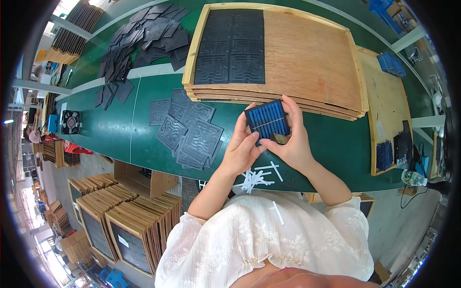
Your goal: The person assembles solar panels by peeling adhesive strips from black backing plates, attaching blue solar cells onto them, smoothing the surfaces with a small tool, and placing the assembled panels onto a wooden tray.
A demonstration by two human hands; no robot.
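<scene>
White shirt (pixel 264 235) sat closest. Over the green desk (pixel 331 161), the left hand (pixel 241 152) and right hand (pixel 296 148) held a blue striped square (pixel 267 117) in a half-curled grip.

A sheer white top (pixel 259 235); pale floral embroidery; short gathered sleeves (pixel 348 211); gathered neckline; bare forearms.

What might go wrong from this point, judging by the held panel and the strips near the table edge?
The blue-celled panel, held up between the left hand and right hand, might slip if either grip loosens. The white strips could be brushed off the green table; one strip already lies on the clothing.
</scene>
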